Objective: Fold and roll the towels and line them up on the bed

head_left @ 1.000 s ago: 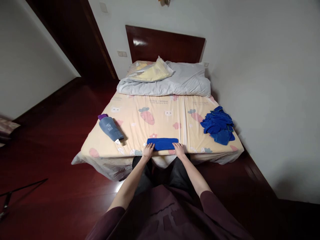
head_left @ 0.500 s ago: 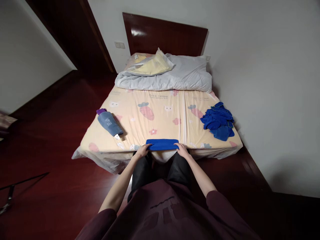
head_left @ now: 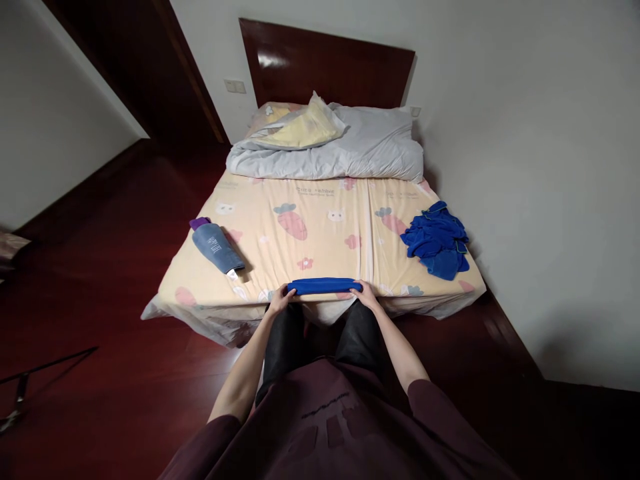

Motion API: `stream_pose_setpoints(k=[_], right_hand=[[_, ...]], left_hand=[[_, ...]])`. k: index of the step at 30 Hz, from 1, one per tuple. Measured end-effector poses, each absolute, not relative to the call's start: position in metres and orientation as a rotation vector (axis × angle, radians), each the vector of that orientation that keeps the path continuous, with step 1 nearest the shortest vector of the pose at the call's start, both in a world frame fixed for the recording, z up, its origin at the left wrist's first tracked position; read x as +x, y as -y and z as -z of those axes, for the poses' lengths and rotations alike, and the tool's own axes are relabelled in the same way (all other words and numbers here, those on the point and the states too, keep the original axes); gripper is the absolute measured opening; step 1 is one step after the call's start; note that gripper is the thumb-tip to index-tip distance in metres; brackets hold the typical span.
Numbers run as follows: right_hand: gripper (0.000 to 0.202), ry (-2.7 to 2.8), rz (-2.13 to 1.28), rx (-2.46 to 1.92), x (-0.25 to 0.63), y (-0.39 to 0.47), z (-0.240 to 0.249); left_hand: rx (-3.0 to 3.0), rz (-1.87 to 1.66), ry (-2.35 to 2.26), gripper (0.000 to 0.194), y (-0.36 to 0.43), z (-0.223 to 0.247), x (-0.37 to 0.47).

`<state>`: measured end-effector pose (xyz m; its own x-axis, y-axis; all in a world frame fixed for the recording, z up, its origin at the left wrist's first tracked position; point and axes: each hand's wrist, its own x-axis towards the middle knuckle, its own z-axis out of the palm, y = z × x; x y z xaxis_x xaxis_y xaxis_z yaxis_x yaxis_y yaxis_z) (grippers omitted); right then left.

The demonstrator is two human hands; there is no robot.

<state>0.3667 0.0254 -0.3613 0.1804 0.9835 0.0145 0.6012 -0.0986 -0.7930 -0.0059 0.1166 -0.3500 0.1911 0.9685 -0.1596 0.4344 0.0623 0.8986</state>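
A blue cloth, folded into a long narrow strip, lies at the front edge of the bed. My left hand is closed on its left end, thumb on the near side. At the other end my right hand pinches the cloth the same way. To the right on the bedsheet sits a crumpled heap of blue cloths. On the left side of the bed lies a grey-blue folded item with white lettering, with a purple piece sticking out from its far end.
A grey-white quilt and a yellowish pillow-like piece are bunched near the dark wooden headboard. A wall runs along the right. A thin black stand leg reaches over the floor at left.
The blue cloth has gone from a wider flat fold to a narrower, thicker strip. My hands have spread slightly apart, still holding its ends. The view has shifted a little.
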Motion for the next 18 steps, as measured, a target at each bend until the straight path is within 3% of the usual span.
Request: stream_pose_setpoints(k=[11,18], right_hand=[[0.038,1.339,-0.706,-1.844,0.360,-0.041,0.354],[0.038,1.340,-0.627,-1.995,0.357,-0.053,0.347]], left_hand=[[1.588,-0.566,-1.554,0.028,-0.135,0.352,-0.002],[1.611,-0.454,-1.684,0.030,-0.152,0.362,0.003]])
